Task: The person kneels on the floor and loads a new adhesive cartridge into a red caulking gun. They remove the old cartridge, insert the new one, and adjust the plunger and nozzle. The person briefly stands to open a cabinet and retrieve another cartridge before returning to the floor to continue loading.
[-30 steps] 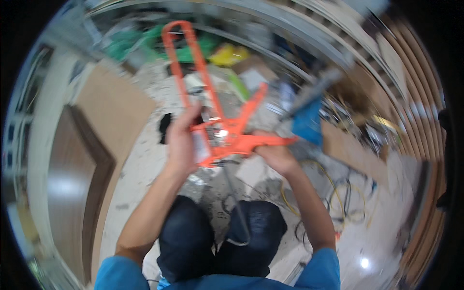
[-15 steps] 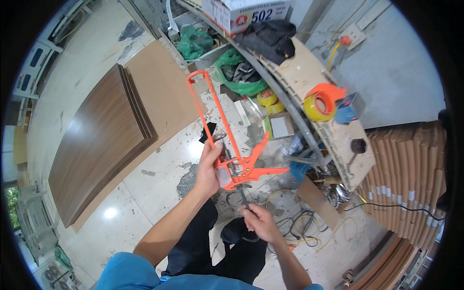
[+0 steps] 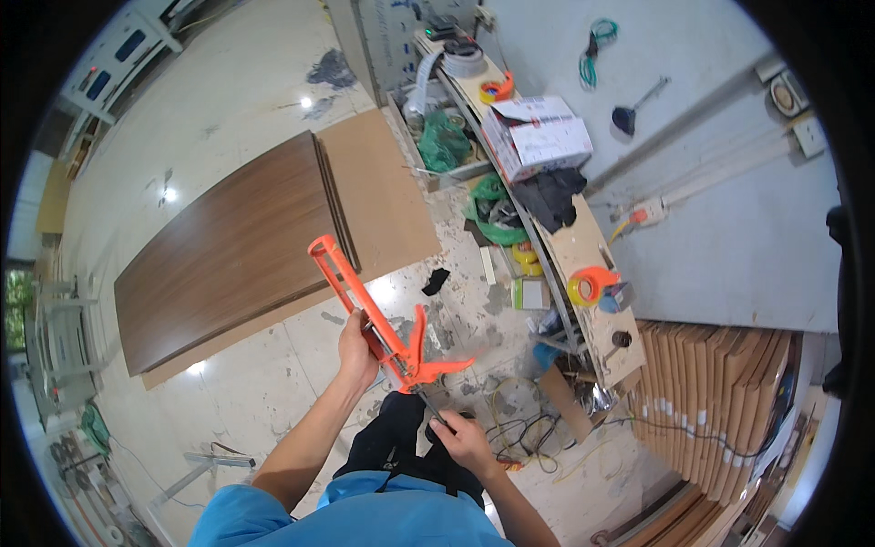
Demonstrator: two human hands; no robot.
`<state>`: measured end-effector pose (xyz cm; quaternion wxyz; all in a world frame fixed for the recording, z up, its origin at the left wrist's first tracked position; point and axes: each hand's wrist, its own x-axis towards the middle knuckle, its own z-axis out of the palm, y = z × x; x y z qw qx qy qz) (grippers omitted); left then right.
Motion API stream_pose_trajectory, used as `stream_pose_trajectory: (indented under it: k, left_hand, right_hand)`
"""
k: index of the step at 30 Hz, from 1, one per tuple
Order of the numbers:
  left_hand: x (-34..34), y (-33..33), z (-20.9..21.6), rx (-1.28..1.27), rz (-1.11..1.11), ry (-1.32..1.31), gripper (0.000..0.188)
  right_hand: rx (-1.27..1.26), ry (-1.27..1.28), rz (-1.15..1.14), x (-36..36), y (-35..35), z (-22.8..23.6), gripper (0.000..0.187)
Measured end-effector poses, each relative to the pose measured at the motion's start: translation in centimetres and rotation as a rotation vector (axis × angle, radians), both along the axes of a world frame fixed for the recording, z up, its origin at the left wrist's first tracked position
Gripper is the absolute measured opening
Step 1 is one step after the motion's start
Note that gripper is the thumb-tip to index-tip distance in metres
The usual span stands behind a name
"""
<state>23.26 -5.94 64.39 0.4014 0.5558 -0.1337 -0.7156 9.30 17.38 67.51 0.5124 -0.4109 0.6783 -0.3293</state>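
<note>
An orange caulking gun (image 3: 366,299) is held up in front of my body, its long cradle tilted away to the upper left. My left hand (image 3: 357,354) is wrapped round the cradle near the handle end. The trigger and grip (image 3: 421,356) point to the right, with no fingers on them. Below, my right hand (image 3: 465,444) is closed on the dark metal push rod (image 3: 428,403) that comes out of the gun's rear. I see no cartridge in the cradle.
Brown wood panels (image 3: 237,246) lie stacked on cardboard at the left. Along the right runs a narrow bench (image 3: 583,239) with a white box (image 3: 538,137) and a tape dispenser (image 3: 591,286). Folded cardboard (image 3: 711,392) stands by the wall. Cables (image 3: 538,438) tangle on the floor.
The view has shifted, bringing more of the bench and wall into sight. The caulking gun has turned and sits nearer my body. Both hands keep their hold.
</note>
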Motion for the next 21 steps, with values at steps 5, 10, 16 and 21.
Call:
stream_pose_trajectory:
  k: [5, 10, 16, 21]
  left_hand:
    - [3.8, -1.7, 4.7, 0.005, -0.051, 0.081, 0.035]
    - [2.7, -3.7, 7.3, 0.034, -0.064, 0.137, 0.05]
    - [0.4, -8.2, 9.4, -0.033, -0.153, 0.49, 0.052]
    - [0.6, -13.4, 10.0, -0.044, -0.023, 0.487, 0.037]
  right_hand:
    - [-0.031, -0.058, -0.023, 1.6, -2.3, 3.2, 0.02]
    - [0.018, -0.167, 0.008, 0.5, -5.2, 4.6, 0.021]
    - [0.066, -0.26, 0.101, -3.2, -13.5, 6.0, 0.026]
    - [0.016, -0.092, 0.337, -5.7, -22.5, 7.4, 0.032]
